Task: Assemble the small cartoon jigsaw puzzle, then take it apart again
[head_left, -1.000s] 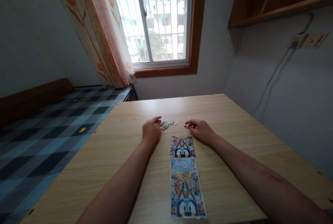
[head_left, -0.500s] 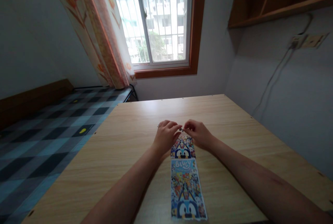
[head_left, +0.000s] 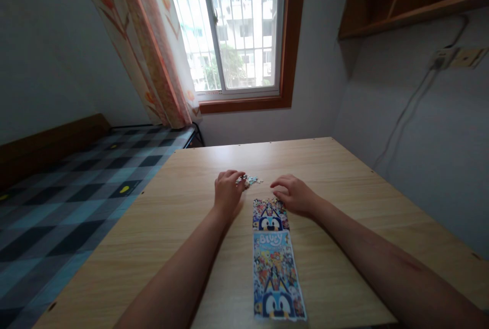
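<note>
A small heap of loose jigsaw pieces lies on the table beyond the puzzle. My left hand is at the heap's left side, fingers and thumb apart around its edge pieces. To the right, my right hand rests by the upper right corner of the partly assembled jigsaw puzzle, with a gap between thumb and forefinger. The puzzle shows a blue cartoon dog's face, and its top edge is uneven. Directly below it lies a printed picture sheet marked "Bluey" with the same dog.
All of this lies on a light wooden table. A bed with a checked cover stands along the left. Behind are a curtain and a barred window. A wall shelf and a plugged-in cable are at right.
My hands were together above the puzzle, fingers pinched at a small piece. Now they are apart: the left has moved left to the heap, uncovering it, and the right has loosened its fingers.
</note>
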Demonstrator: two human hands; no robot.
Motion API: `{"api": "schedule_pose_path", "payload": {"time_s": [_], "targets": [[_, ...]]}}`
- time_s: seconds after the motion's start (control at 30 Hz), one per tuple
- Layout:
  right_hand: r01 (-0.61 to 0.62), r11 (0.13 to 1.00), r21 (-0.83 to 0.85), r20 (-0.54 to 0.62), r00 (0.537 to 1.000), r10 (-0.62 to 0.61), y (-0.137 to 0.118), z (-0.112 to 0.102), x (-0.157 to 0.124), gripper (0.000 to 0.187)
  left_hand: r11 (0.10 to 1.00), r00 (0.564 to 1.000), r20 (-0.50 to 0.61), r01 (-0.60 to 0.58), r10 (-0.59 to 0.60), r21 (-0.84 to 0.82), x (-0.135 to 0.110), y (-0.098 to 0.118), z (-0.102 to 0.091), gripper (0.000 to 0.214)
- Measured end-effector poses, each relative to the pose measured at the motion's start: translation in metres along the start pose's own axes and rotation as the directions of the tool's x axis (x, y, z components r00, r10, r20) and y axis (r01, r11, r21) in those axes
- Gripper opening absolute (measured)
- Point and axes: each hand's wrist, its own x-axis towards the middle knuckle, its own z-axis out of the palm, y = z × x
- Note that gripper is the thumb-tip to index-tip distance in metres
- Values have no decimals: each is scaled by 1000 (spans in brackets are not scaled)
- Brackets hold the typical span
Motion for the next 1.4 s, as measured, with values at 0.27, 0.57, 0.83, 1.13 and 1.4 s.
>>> {"api": "schedule_pose_path", "payload": {"time_s": [0.27, 0.57, 0.83, 1.13, 1.4], "targets": [[147, 984, -98, 171, 977, -129, 5, -8, -1, 14, 990, 989, 39, 143, -143, -7, 3, -15, 7, 24], [142, 988, -63, 181, 975, -129, 4, -9, 0, 13, 995, 993, 60, 102, -102, 1, 5, -20, 13, 28], [140, 990, -31, 177, 975, -132, 3, -11, -1, 17, 983, 991, -5, 130, -132, -129, 6, -20, 9, 48], [137, 990, -44, 200, 972, -126, 6, -10, -1, 18, 978, 986, -90, 122, -139, -169, 6, -16, 3, 42], [52, 995, 86, 183, 981, -67, 4, -8, 0, 9, 948, 956, 80, -268, 284, -171, -8, 13, 0, 31]]}}
